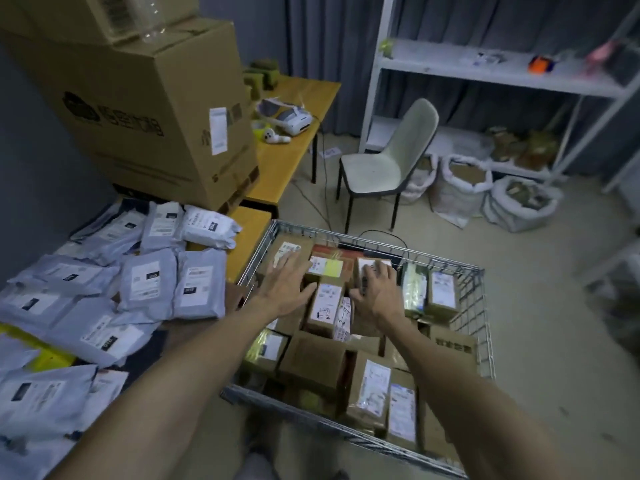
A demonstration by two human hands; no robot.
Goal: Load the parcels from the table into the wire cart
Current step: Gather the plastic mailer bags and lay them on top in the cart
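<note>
We see the silver wire cart (471, 306) in the lower middle of the frame, packed with brown cardboard parcels (313, 362) whose white labels mostly face up. Its near rim is cut across by both forearms. The left hand (287, 285) is spread flat with straight fingers just above the boxes at the cart's upper left, holding nothing. The right hand (377, 289) has its fingers curled over a small brown cardboard box (369, 264) at the cart's far side; how firm the grip is we cannot tell, as the hand covers most of the box. Between the hands lies a narrow brown box with a handwritten white label (327, 304), its long axis running from the bottom of the frame toward the top. At the left, grey plastic mailer bags (149, 282) overlap across the orange wooden tabletop (247, 237), labels up, their print too blurred to read. A large brown cardboard carton (156, 109) fills the upper left, cut off by the frame's edge.
</note>
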